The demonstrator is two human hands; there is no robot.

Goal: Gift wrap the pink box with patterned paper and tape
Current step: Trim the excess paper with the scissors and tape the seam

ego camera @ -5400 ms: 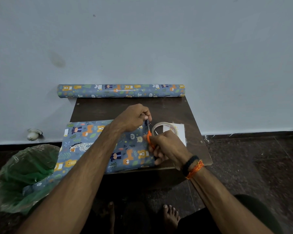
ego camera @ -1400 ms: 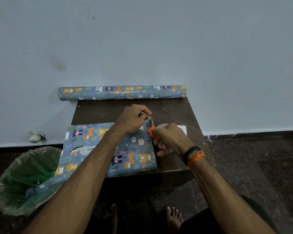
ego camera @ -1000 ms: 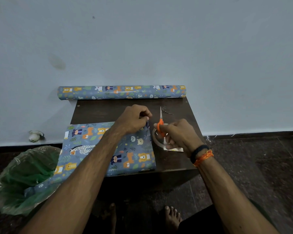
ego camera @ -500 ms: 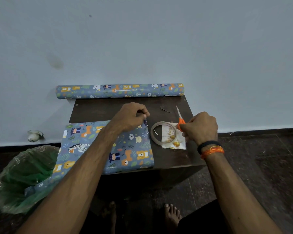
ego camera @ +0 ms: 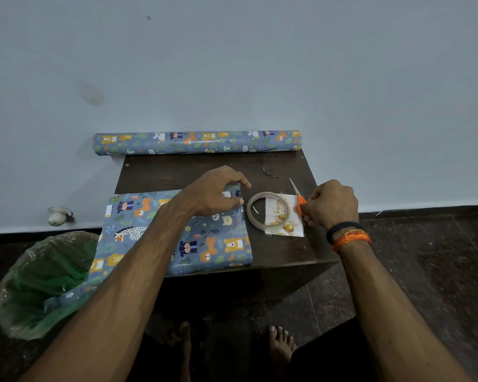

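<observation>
My left hand rests on the far right corner of the wrapped box, its fingers curled over the paper's edge and the thumb pressed against the top, so the corner is pinched between them. The box is fully covered in the blue animal-print paper and lies on the left part of the dark table, overhanging its left edge; a loose tail of the same paper trails down into the green-lined bin on the floor.

My right hand is closed around the orange handles of the scissors, whose blades point up and away toward the wall. The blades look nearly together, though they are too thin to be sure.

Just right of the box lies the tape roll, flat on the table and partly over a small printed card. The 2 hands are apart, with the tape between them.

Along the table's far edge, against the wall, lies the roll of patterned paper. A small dark scrap sits on the table beyond the tape. My bare feet show below.
</observation>
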